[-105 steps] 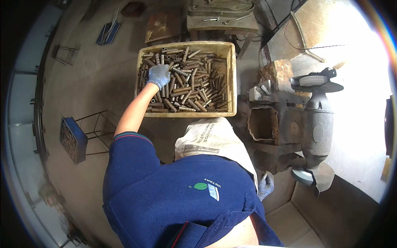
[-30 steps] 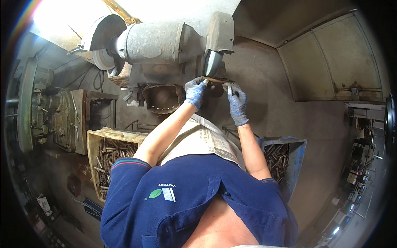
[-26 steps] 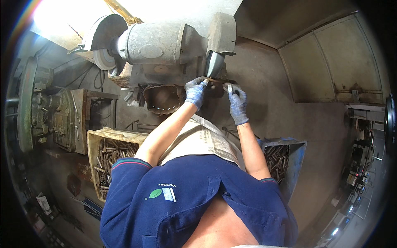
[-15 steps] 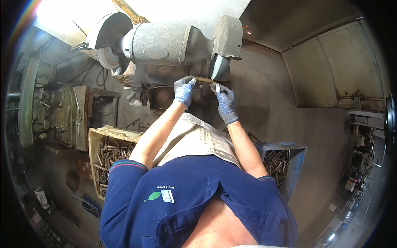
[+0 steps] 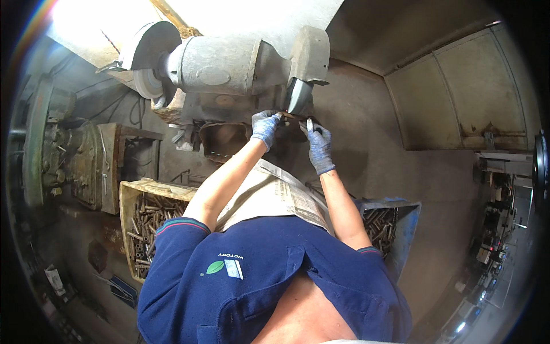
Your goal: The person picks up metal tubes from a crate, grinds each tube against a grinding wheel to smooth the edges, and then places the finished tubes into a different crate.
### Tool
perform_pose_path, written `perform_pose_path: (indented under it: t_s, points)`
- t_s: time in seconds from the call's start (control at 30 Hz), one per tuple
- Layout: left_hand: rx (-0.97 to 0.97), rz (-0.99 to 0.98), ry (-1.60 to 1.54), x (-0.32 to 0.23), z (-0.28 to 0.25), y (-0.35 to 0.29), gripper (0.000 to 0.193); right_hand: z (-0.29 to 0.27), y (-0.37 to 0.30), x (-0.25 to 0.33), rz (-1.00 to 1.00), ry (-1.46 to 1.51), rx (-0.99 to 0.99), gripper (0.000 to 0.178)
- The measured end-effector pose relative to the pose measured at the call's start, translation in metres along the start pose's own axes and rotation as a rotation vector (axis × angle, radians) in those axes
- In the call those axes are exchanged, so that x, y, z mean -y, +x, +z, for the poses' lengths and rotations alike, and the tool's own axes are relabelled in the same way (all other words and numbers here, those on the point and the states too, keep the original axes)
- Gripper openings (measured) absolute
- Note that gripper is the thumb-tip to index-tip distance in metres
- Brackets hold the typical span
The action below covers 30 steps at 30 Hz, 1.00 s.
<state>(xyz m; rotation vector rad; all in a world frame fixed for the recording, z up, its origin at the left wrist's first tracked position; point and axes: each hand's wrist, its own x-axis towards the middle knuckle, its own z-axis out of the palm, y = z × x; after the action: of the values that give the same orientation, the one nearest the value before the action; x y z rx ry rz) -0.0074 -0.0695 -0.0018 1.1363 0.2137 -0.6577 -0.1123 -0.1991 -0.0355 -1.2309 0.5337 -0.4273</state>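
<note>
Pinching rod (image 5: 293, 116) with left hand (image 5: 264, 127) and right hand (image 5: 318, 141) against wheel (image 5: 298, 95) at 12 o'clock. Slip could drag gloves in.

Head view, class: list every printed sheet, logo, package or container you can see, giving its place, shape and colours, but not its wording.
Printed sheet: across the lap, below both gloved hands; creased, off-white with dark print.
Shirt logo: blue shirt chest; small green leaf beside a pale rectangle.
Tan crate: lower left; rectangular, holds rusty metal pieces.
Blue bin: lower right; holds similar pieces.
</note>
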Motion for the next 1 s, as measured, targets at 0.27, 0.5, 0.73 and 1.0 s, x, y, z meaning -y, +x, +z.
perform_pose_path:
  t_s: [0.27,0.5,0.73,1.0]
  points:
    - [-0.072,0.099,0.119,-0.011,-0.036,0.012,0.007,0.050,-0.010,0.003,-0.001,0.065,0.034,0.023]
    - [0.113,0.258,0.062,-0.030,-0.045,-0.024,0.013,0.046,-0.033,0.013,-0.383,-0.195,0.121,0.022]
    - [0.255,0.334,0.067,-0.045,-0.050,-0.078,0.016,0.049,-0.083,0.078,-0.685,-0.427,0.213,0.029]
    - [0.316,0.380,0.086,-0.055,-0.042,-0.095,0.016,0.041,-0.094,0.092,-0.784,-0.549,0.207,0.035]
